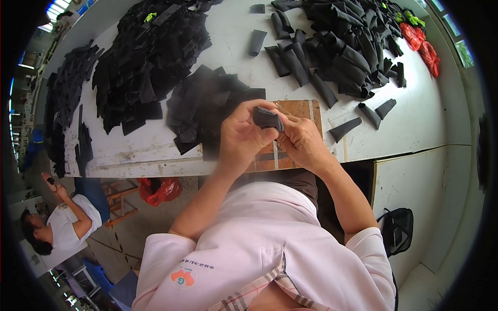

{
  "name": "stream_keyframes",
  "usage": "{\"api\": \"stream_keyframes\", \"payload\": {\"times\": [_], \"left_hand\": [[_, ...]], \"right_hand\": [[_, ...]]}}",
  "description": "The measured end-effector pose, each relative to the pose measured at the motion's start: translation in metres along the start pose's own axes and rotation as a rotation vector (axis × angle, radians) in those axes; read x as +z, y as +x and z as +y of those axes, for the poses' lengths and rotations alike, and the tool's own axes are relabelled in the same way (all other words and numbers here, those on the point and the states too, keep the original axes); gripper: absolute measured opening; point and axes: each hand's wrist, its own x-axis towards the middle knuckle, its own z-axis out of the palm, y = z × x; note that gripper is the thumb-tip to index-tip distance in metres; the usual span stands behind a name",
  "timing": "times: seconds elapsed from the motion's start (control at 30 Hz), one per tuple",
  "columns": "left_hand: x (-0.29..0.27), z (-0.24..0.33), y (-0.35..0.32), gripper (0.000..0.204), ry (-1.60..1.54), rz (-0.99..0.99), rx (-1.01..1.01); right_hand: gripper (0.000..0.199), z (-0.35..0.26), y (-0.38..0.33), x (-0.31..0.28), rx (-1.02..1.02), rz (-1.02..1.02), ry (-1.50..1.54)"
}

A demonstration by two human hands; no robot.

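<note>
A small dark grey piece of fabric (267, 118), bent into a short tube with its open end up, is held over the table's near edge. My left hand (239, 133) curls round it from the left, with fingers behind and thumb in front. From the right, my right hand (303, 141) pinches its side with closed fingers. Beneath my hands lies a brown board (303, 110) with pale strips. Just beyond my left hand spreads a pile of flat dark fabric pieces (199, 101). A few rolled dark tubes (345, 129) lie right of my right hand.
A big heap of flat dark pieces (150, 62) covers the table's left. Dark tubes (347, 57) are heaped at the far right, near red plastic bags (419, 44). A black bag (398, 230) hangs below right. Another person (78, 217) sits at left, near a wooden stool (120, 199).
</note>
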Motion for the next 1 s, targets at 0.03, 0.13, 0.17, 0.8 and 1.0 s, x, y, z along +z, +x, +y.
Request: {"api": "stream_keyframes", "payload": {"times": [0.03,0.13,0.17,0.8,1.0], "left_hand": [[0.001,0.002,0.005,0.018,0.084,-0.05,-0.036],[0.014,0.013,0.009,0.017,0.244,-0.072,-0.095],[0.014,0.01,0.011,0.016,0.649,-0.154,-0.017],[0.001,0.022,0.0,0.008,0.167,0.286,0.333],[-0.023,0.011,-0.005,0.007,0.376,0.334,0.246]], "right_hand": [[0.006,-0.001,0.0,-0.002,0.024,-0.011,0.054],[0.005,-0.002,-0.003,-0.004,-0.109,0.097,0.293],[0.004,0.01,-0.007,0.008,-0.033,0.096,0.377],[0.022,-0.021,0.012,-0.021,0.003,0.001,-0.038],[0.023,0.01,0.001,0.009,-0.029,-0.014,0.007]]}}
